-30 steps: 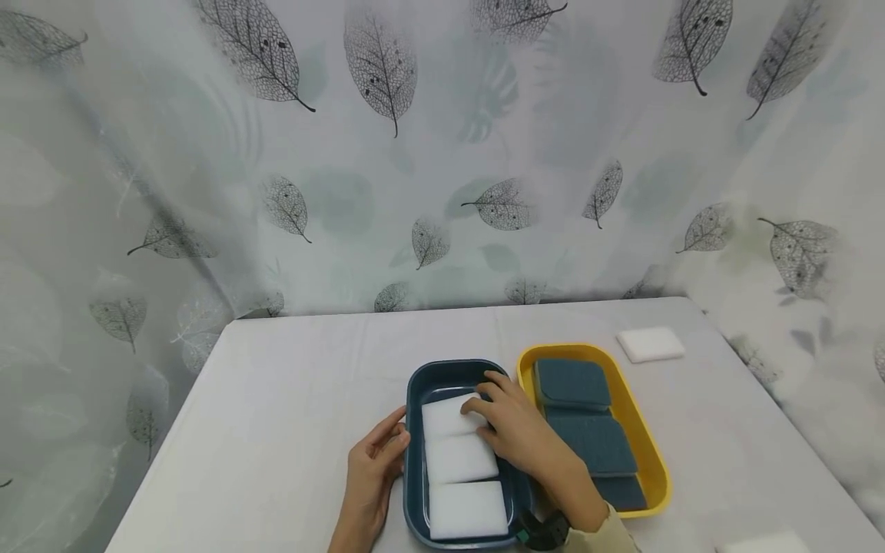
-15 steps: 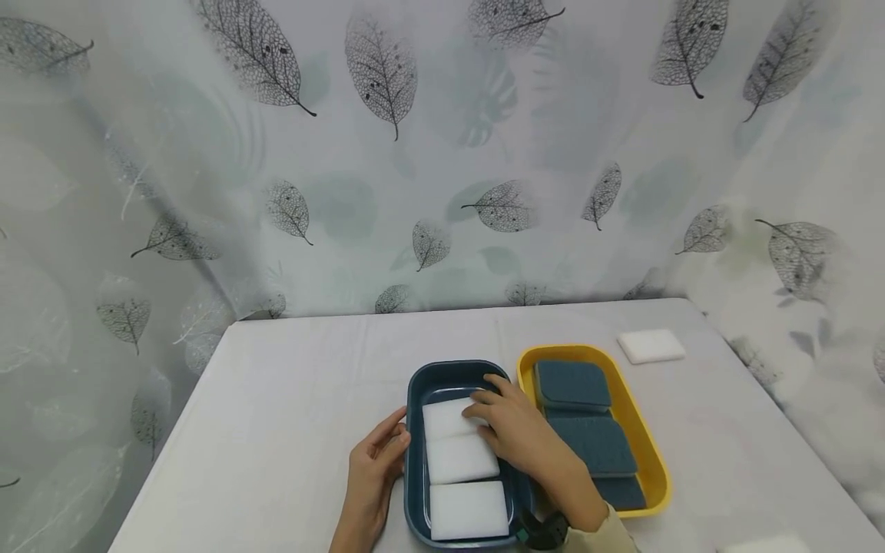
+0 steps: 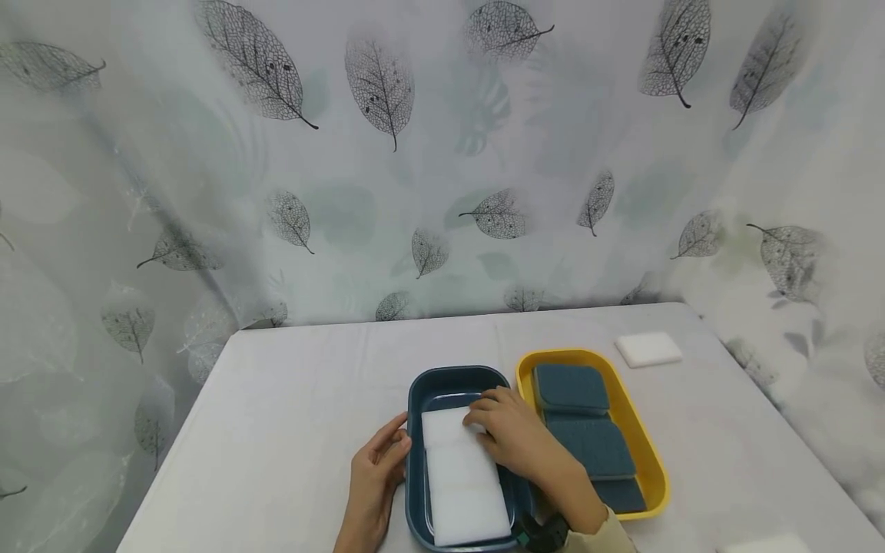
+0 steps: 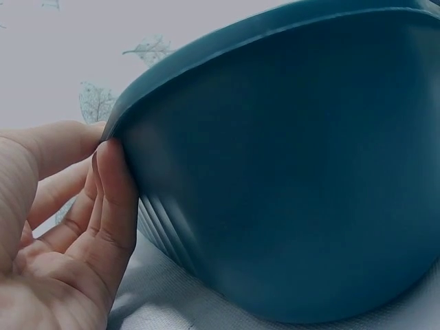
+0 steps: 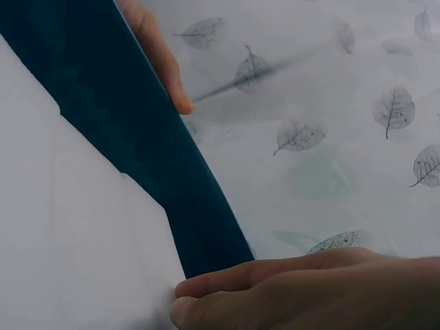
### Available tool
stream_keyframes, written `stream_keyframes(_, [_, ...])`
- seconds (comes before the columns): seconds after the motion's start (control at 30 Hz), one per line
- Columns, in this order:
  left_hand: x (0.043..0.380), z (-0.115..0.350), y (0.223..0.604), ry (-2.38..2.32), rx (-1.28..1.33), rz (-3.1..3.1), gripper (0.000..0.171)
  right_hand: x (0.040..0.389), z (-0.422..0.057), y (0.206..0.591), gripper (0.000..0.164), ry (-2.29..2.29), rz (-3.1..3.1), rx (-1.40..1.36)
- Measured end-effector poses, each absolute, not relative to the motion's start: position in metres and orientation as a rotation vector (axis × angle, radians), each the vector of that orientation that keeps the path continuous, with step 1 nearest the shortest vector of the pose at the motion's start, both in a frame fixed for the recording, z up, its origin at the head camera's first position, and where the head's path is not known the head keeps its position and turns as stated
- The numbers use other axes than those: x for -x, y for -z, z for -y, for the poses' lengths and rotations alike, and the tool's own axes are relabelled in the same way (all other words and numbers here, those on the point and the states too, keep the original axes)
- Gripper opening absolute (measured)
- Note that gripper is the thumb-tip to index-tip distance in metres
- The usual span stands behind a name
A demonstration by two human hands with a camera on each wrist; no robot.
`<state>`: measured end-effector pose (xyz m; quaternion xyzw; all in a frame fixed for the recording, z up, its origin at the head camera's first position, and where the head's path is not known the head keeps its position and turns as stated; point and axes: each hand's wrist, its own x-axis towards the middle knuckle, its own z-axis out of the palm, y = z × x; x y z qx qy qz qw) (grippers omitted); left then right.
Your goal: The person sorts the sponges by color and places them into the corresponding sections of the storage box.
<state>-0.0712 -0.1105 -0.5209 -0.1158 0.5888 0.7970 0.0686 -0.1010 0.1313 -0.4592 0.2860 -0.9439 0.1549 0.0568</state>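
A dark blue tray (image 3: pixel 452 382) stands in the middle of the white table with a row of white sponges (image 3: pixel 462 480) inside it, edge to edge. My left hand (image 3: pixel 373 488) holds the tray's left rim; in the left wrist view its fingers (image 4: pixel 113 185) lie against the outer wall. Reaching over from the right, my right hand (image 3: pixel 525 445) bends its fingers onto the right side of the farthest white sponge (image 3: pixel 442 426). Finger and thumb lie close together at that sponge's edge in the right wrist view; the exact contact is partly hidden.
Right beside the blue tray is a yellow tray (image 3: pixel 646 453) with dark blue-green sponges (image 3: pixel 588 445) overlapping in a row. One loose white sponge (image 3: pixel 648 349) lies at the back right, another (image 3: pixel 764 544) at the front right. A leaf-print curtain (image 3: pixel 429 153) backs the table.
The farthest white sponge, slightly askew before, now sits straighter and closer to its neighbour. The gaps between the sponges look narrower. My left hand keeps its place on the tray.
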Motion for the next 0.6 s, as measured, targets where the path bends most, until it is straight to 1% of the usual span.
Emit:
stream_keyframes(0.2, [0.07,0.109,0.523,-2.389,0.343,-1.789,0.058,0.098,-0.134,0.455,0.019,-0.503,2.884,-0.886])
stream_keyframes(0.37, [0.07,0.108,0.525,-2.383,0.337,-1.791,0.057,0.086,-0.145,0.441,0.025,-0.728,2.954,-0.87])
stream_keyframes(0.47, [0.071,0.109,0.526,-2.386,0.328,-1.786,0.055,0.074,-0.157,0.43,0.029,-0.855,2.994,-0.777])
stream_keyframes(0.6, [0.075,0.112,0.526,-2.414,0.297,-1.784,0.052,0.056,-0.177,0.418,0.037,-0.916,2.984,-0.564])
